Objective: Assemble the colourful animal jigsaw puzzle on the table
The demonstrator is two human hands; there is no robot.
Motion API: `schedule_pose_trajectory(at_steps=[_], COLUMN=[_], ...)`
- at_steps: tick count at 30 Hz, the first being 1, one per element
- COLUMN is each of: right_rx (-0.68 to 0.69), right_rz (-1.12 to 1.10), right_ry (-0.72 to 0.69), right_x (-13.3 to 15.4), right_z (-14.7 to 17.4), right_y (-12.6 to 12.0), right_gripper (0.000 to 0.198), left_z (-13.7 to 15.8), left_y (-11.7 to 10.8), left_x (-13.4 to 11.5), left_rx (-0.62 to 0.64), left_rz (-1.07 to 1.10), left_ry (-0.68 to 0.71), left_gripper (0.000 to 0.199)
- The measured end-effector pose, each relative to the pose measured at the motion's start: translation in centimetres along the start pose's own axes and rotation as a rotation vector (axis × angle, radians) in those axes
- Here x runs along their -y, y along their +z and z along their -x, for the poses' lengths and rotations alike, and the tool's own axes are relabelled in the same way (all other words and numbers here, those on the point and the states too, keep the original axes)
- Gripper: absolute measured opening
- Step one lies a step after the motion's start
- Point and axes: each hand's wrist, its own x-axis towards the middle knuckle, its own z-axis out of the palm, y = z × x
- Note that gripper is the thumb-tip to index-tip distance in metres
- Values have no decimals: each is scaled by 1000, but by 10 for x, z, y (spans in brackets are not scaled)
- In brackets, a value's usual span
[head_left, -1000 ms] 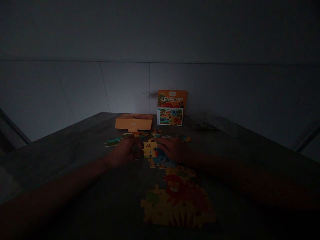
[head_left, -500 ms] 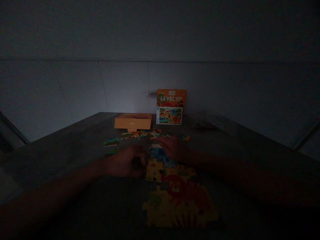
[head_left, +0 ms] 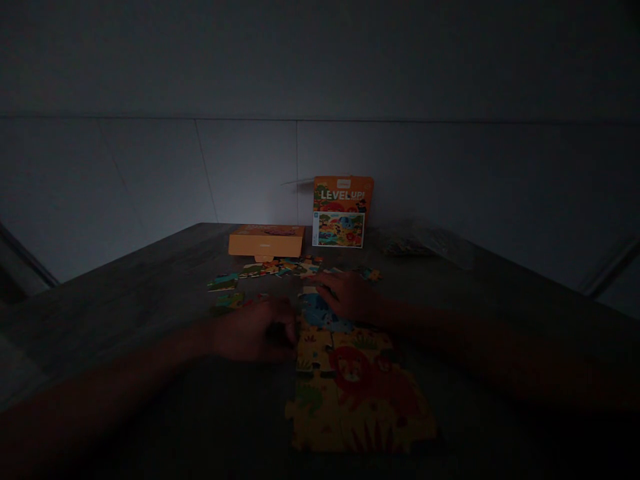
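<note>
In dim light, my left hand (head_left: 257, 330) is curled closed at the left edge of a yellow puzzle piece (head_left: 311, 347) with small plants, its fingertips against that edge. This piece lies close against the lion section (head_left: 370, 393) of joined puzzle pieces, with small dark gaps still showing along its lower side. My right hand (head_left: 350, 293) lies palm down, fingers stretched out, over the upper right of the blue elephant piece (head_left: 320, 310), partly hiding it. A yellow piece with green grass (head_left: 310, 397) forms the section's lower left.
Loose puzzle pieces (head_left: 280, 268) are heaped beyond my hands, with a few more (head_left: 223, 283) to the left. Behind them lies an open orange box (head_left: 265, 245), beside an upright "LEVEL UP!" box (head_left: 343, 212). Clear plastic packaging (head_left: 435, 243) rests at the back right.
The yellow plant piece has moved slightly right and down against the lion section, my left hand moving with it. My right hand stays almost in place.
</note>
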Motion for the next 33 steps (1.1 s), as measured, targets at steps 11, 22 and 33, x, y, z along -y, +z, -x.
schedule_pose_trajectory(at_steps=[11,22,33], right_rx=[-21,-3,-1], right_rz=[18,4,1], right_ry=[1,18,6], right_x=[-3,0,1], right_z=[1,0,1], right_y=[4,1,-1], right_gripper=[34,35,34], left_z=[0,-2,-1], left_y=[0,0,0], left_x=[2,-3,0], left_rx=[21,16,28], left_rz=[24,52,53], left_ry=[-18,42,32], left_gripper=[13,8,7])
